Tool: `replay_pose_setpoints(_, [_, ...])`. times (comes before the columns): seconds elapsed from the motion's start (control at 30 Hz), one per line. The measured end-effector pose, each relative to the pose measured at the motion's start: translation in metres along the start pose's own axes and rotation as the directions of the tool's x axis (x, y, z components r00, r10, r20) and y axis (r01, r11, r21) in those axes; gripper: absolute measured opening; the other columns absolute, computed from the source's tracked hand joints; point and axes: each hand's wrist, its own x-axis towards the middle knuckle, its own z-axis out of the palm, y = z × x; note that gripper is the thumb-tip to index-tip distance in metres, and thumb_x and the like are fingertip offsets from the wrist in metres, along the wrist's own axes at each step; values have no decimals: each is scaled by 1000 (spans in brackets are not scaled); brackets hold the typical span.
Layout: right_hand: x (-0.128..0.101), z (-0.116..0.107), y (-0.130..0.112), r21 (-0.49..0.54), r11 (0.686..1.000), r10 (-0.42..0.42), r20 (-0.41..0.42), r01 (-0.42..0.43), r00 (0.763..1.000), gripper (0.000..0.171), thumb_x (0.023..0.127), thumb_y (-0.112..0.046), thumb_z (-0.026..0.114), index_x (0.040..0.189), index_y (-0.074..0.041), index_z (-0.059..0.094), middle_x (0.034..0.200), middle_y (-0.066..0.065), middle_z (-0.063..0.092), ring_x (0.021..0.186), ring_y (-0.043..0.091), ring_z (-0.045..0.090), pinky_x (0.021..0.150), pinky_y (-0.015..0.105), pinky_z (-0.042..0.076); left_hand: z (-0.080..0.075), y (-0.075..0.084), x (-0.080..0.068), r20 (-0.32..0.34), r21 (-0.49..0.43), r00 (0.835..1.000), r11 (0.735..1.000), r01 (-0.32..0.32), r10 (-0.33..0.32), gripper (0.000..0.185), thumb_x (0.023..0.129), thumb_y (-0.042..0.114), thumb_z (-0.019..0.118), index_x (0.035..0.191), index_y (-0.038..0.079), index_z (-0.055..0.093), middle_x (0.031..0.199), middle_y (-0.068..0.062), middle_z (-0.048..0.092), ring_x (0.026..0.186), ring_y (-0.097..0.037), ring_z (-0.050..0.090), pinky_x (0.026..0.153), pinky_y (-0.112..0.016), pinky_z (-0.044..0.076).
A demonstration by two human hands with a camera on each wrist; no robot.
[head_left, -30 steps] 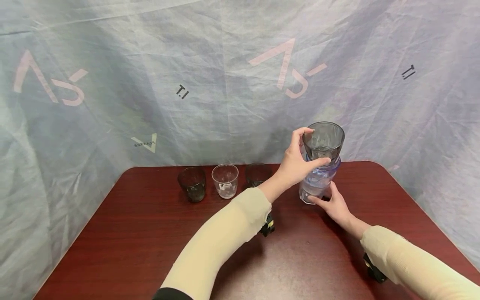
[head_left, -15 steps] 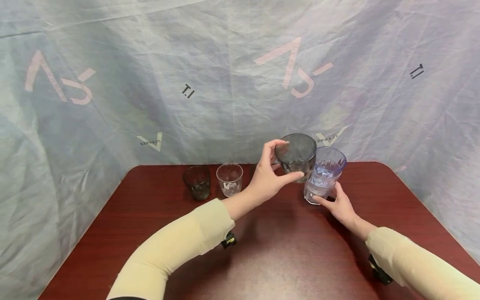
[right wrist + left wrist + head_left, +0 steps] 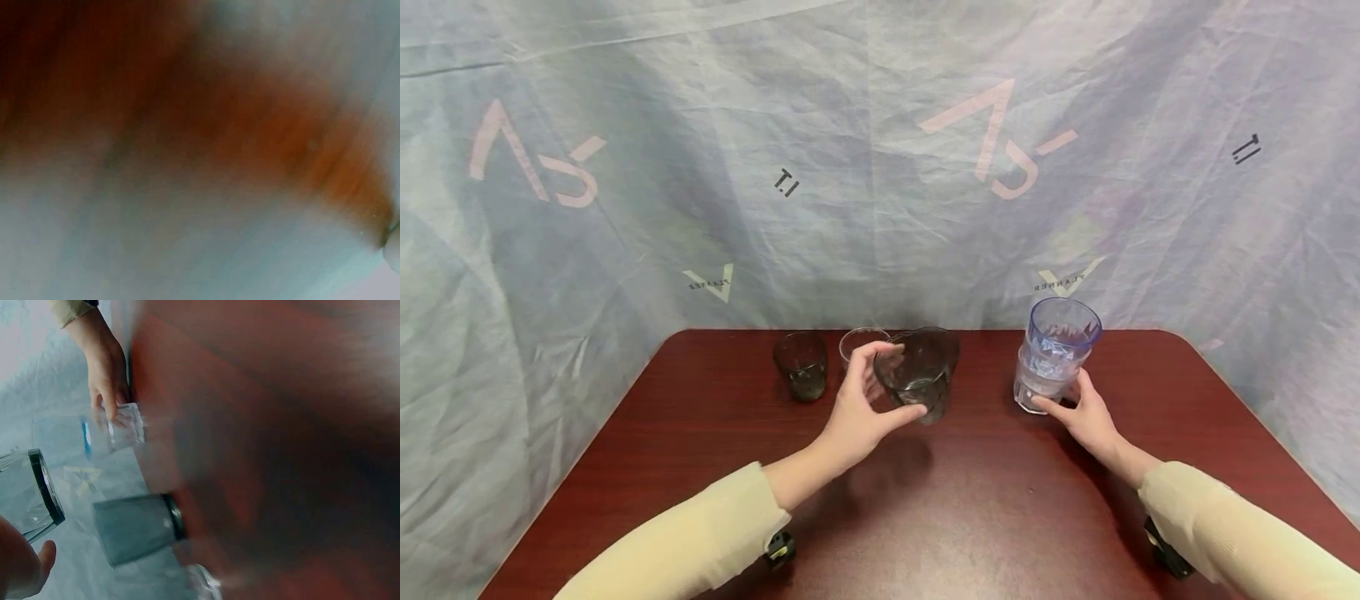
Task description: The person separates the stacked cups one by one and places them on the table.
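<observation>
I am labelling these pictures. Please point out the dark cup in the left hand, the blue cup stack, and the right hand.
dark cup [image 3: 921, 371]: head view, on its front wall.
blue cup stack [image 3: 1060, 337]: head view, on the upper cup's wall.
right hand [image 3: 1086, 417]: head view, on the back of the hand.

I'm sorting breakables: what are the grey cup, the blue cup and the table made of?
Grey cup: smoky see-through plastic or glass; can't tell which. Blue cup: tinted, clear, faceted, likely plastic. Table: reddish wood-grain top, semi-gloss, probably laminate.

Dark cup [image 3: 801, 366] on red table [image 3: 647, 467]
</observation>
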Motion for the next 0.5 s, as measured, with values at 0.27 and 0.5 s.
replay_pose_setpoints(0.27, [0,0,0,-5,1000,17,-4,-17,1000,73,86,-9,76,142,2,31,132,26,51,109,14,56,84,14,41,-42,-11,-31,-120,73,990,994,86,-77,79,73,5,85,136,12,38,139,-7,50,124,-24,50,94,-41,44])
replay_pose_setpoints(0.5, [0,2,0,10,1000,4,-8,-3,1000,72,85,-5,75,141,2,31,130,28,53,100,-10,48,85,15,42,-81,-25,-57,-174,126,972,975,182,-159,78,75,4,84,136,8,35,139,-14,48,125,-31,48,95,-42,43])
